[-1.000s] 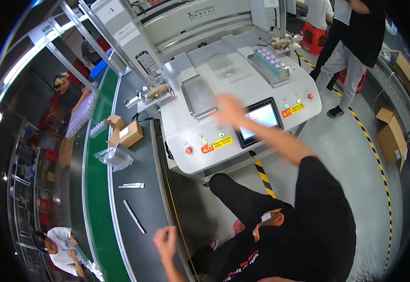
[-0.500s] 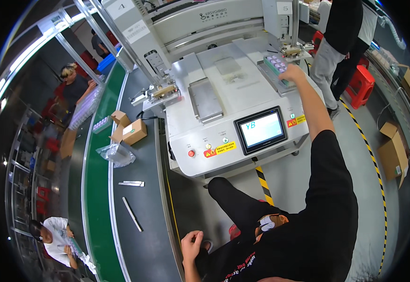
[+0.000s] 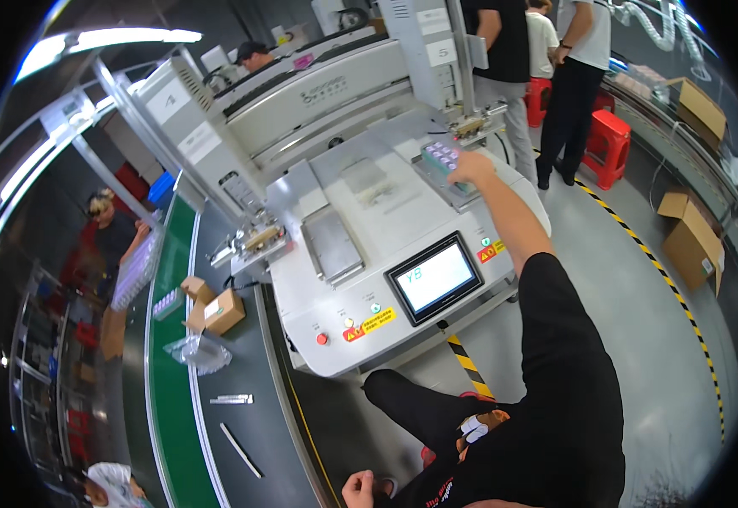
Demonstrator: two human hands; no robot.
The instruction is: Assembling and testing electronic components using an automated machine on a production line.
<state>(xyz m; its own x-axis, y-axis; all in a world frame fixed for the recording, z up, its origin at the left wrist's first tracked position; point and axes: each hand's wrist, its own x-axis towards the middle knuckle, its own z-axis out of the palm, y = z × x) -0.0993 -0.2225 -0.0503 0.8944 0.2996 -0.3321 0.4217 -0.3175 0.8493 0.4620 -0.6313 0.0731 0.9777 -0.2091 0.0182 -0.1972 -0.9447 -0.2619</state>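
My right hand [image 3: 475, 169] reaches out over the white machine's table [image 3: 386, 212]. Its fingers are closed round the near end of a teal-green block [image 3: 442, 156] with pale purple round tops in rows. That block sits at the metal fixture [image 3: 426, 175] on the table's right side; whether it rests fully in it I cannot tell. A second flat metal fixture [image 3: 332, 245] lies on the table's left side with nothing on it. Low in the picture, by my lap, my left hand [image 3: 358, 489] is curled closed, with nothing visible in it.
A touch screen [image 3: 433, 278] and a red button [image 3: 322, 339] are on the machine's front. To the left, a bench [image 3: 254, 423] holds metal strips [image 3: 240, 450], an open carton [image 3: 223, 311] and a clear plastic bag [image 3: 199, 354]. People stand beyond the machine's right side near red stools [image 3: 608, 148].
The whole view has tilted up and swung, so the machine sits lower and further left. My right hand stays on the block at the right fixture. My left hand remains near my lap.
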